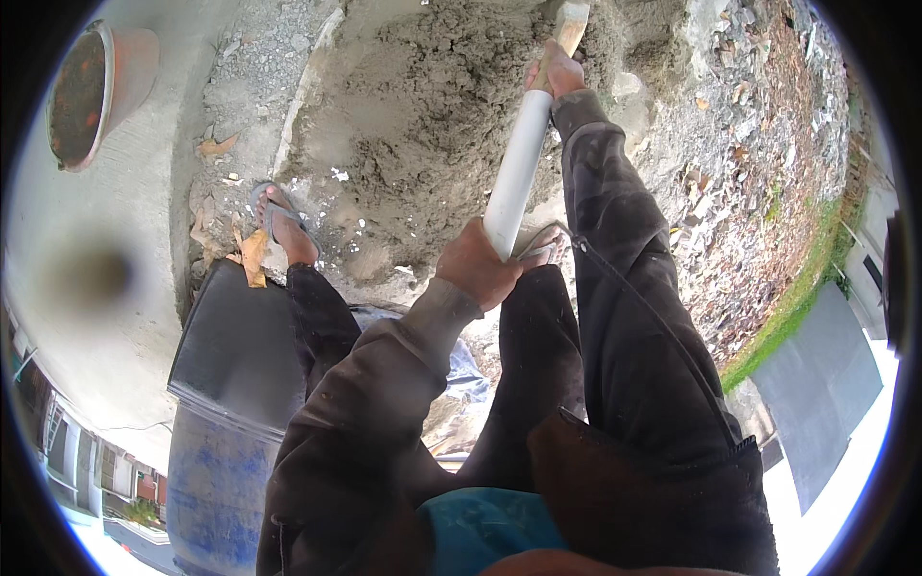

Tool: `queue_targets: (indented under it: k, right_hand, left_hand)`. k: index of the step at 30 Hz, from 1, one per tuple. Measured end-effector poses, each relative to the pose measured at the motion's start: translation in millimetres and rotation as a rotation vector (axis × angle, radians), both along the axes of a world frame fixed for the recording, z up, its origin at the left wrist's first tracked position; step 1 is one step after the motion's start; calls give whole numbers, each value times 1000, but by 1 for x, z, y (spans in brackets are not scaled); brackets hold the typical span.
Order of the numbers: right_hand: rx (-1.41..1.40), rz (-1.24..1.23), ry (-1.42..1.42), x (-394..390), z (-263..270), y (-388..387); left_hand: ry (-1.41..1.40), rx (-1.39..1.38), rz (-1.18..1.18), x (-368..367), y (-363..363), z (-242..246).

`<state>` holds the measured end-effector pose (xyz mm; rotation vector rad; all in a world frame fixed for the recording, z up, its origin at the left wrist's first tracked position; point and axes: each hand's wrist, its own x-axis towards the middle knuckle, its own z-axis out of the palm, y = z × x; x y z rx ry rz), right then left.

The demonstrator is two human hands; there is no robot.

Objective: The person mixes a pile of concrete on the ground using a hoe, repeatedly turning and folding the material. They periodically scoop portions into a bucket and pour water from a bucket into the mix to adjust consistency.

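A long-handled tool slants away from me over a spread of wet, grey-brown mortar or concrete mix. Its handle has a white plastic pipe section and a pale wooden part beyond it; the working end lies past the top edge of view. My left hand is wrapped around the near end of the pipe. Farther along, my right hand grips the handle where pipe meets wood. Both arms are in dark sleeves.
My sandalled feet stand at the mix's near edge. A dark-topped blue drum is close on the left, below a bucket on a concrete ledge. Gravel lies left of the mix; leaf litter covers the right.
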<state>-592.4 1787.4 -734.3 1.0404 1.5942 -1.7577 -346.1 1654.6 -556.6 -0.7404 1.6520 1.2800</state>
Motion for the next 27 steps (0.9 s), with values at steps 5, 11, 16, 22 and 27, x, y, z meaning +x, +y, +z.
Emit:
queue_targets:
  k: [5,11,16,22,27]
  right_hand:
    - [177,-3,-115,174,73,-9]
    - [-38,-57,1,278,207,-17]
    - [-35,132,291,122,241,-36]
    - [180,166,-116,147,97,-32]
    - [162,239,-173,294,153,-53]
  left_hand:
    - [-237,46,17,158,2,70]
    - [-304,-118,-180,287,-9,121]
    - [-7,-84,48,183,-15,110]
    - [-211,36,123,179,-2,114]
    - [-159,-29,206,340,8,131]
